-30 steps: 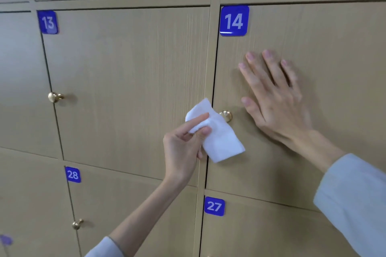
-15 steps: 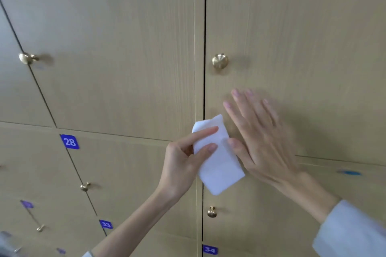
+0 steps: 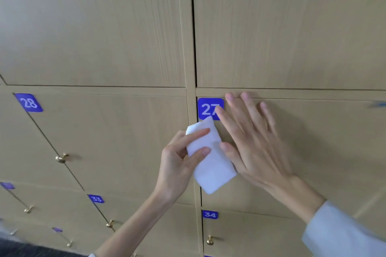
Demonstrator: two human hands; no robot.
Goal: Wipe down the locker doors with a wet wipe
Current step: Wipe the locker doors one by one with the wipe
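Observation:
A folded white wet wipe (image 3: 211, 165) is pinched between the thumb and forefinger of my left hand (image 3: 179, 162), in front of the left edge of locker door 27 (image 3: 323, 142). My right hand (image 3: 254, 140) lies flat with spread fingers on door 27, its fingertips at the door's top edge and its forefinger over the blue number plate 27 (image 3: 206, 108). Its thumb touches the wipe's right side. Door 27's knob is hidden behind the hands.
Wooden locker doors fill the view: door 28 (image 3: 114, 131) with a brass knob (image 3: 61, 158) at left, doors 33 (image 3: 96, 198) and 34 (image 3: 210, 214) below, two larger doors above. Dark floor (image 3: 31, 250) shows at bottom left.
The view has dropped from locker 14 to locker 27. Both hands moved down with it; my right hand slid from door 14 onto door 27, and the wipe stayed in my left hand.

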